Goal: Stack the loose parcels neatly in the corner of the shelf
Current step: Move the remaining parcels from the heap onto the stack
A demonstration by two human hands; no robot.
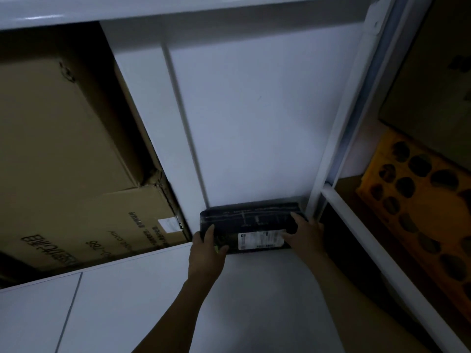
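A black plastic-wrapped parcel (pixel 252 222) with a white shipping label lies flat on the white shelf (pixel 267 289), pushed into the far right corner against the back wall and the right upright post. My left hand (pixel 207 253) grips the parcel's near left corner, thumb on top. My right hand (pixel 305 233) holds its right end, fingers over the top and partly covering the label. Only this one parcel is in view.
Large brown cardboard boxes (pixel 63 149) fill the space left of the shelf. A white upright post (pixel 339 138) bounds the shelf on the right. Beyond it sit a yellow patterned box (pixel 420 200) and another brown box (pixel 433 85). The white back wall (pixel 254 110) stands behind the parcel.
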